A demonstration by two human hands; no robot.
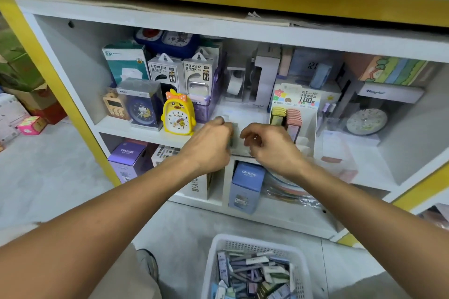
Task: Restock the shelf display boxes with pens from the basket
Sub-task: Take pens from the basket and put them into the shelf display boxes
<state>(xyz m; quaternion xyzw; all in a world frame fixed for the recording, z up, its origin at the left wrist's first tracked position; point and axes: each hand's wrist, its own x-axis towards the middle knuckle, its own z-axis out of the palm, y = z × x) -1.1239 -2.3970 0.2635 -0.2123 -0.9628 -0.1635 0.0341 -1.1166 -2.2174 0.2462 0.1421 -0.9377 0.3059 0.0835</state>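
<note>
Both hands (239, 142) seemingly on blurred box (237, 137).

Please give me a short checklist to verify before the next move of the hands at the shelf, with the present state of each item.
1. Left hand holds an item at the shelf edge: ok, fingers curled on something small and blurred.
2. Right hand grip: cannot tell, fingers curled, contents hidden.
3. White basket in reach: ok, on the floor below the hands, pens inside.
4. Yellow duck clock safe: ok, upright, beside the left hand, apart.
5. White display box has room: cannot tell.
</note>
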